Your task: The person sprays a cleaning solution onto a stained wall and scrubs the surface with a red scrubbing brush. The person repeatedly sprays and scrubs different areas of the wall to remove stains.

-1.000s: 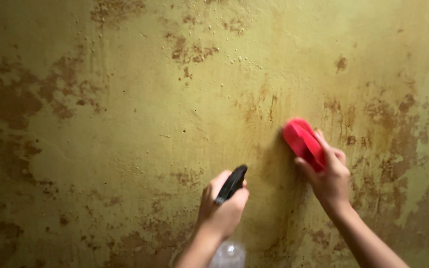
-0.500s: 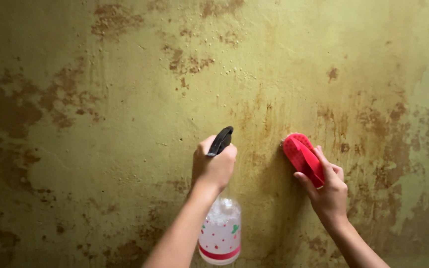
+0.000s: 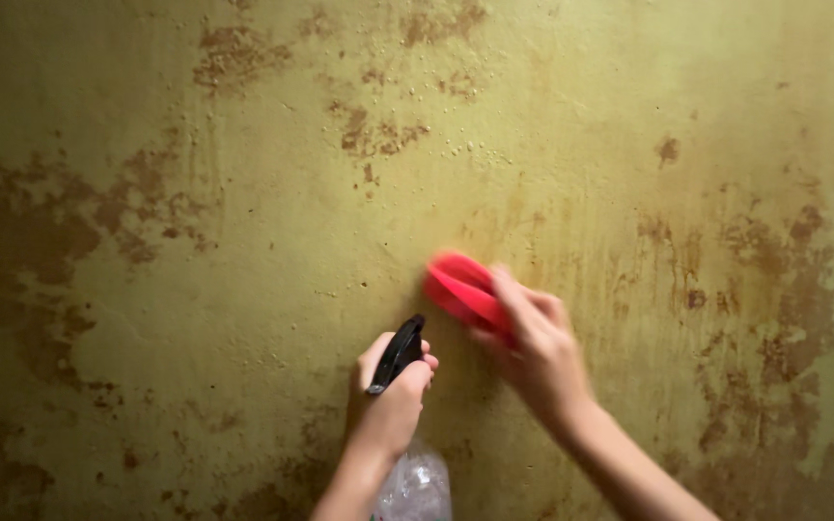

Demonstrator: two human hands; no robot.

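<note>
Your right hand (image 3: 538, 352), motion-blurred, is wrapped around a red scrub brush (image 3: 460, 289) pressed to the stained yellow-green wall (image 3: 243, 241). Your left hand (image 3: 390, 400) is clenched around a spray bottle (image 3: 415, 487), black nozzle (image 3: 398, 353) up, just beside the brush.

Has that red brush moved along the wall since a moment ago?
Yes. The red brush in the right hand has slid left across the wall, away from the brown streaks.
</note>
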